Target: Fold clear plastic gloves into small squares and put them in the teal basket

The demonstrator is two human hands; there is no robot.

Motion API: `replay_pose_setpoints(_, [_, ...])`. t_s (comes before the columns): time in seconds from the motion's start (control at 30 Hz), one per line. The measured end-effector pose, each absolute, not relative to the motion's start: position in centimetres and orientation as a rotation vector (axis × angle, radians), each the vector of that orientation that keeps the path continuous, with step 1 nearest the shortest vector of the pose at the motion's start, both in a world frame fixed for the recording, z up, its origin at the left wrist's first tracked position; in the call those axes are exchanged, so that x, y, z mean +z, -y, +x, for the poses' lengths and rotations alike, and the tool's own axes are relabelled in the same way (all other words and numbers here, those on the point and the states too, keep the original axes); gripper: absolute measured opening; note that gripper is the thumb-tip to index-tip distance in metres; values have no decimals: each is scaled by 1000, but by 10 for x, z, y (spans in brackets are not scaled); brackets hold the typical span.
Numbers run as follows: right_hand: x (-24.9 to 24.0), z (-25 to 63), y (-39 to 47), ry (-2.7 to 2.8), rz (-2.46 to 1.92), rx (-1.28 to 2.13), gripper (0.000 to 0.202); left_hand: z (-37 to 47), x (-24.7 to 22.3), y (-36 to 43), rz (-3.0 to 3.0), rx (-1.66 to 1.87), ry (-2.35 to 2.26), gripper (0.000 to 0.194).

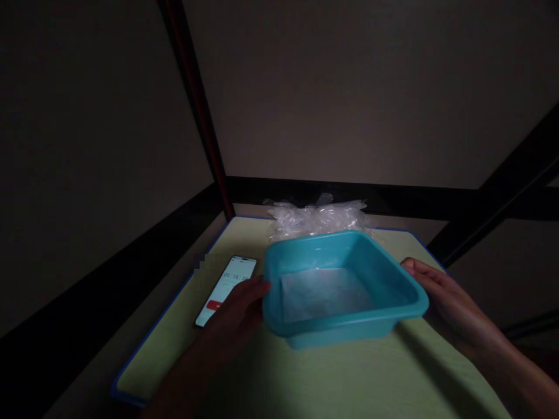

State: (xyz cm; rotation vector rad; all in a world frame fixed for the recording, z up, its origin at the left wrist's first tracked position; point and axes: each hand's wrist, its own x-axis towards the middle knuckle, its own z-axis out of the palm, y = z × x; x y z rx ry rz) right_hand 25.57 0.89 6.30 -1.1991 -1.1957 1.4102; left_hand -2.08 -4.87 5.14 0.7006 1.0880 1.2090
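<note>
A turquoise plastic basin [345, 325] is held up above the table, tilted a little toward me. Inside it, a whitish flat sheet [323, 294] lies on the bottom; whether it is paper or plastic I cannot tell. My left hand [244, 305] grips the basin's left side, its thumb over the rim and its fingers partly in shadow. At the right rim, my right hand [432, 282] is closed on the basin, with the fingers under the edge largely hidden.
A phone [227, 288] showing a timer lies on the table's left side, partly behind my left hand. Crumpled clear plastic bags [318, 216] sit at the far edge. The pale table [349, 378] has a blue edge, with walls behind and to the left.
</note>
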Motion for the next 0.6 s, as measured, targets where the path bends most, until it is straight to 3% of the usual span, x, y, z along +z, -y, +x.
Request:
replay_pose_setpoints(0.27, [53, 235, -14, 1565, -1182, 1363, 42, -77, 70, 20, 533, 1744, -1193, 7])
replay_pose_setpoints(0.6, [42, 220, -12, 1730, -1168, 1404, 42, -75, 51, -39, 572, 2002, -1262, 27])
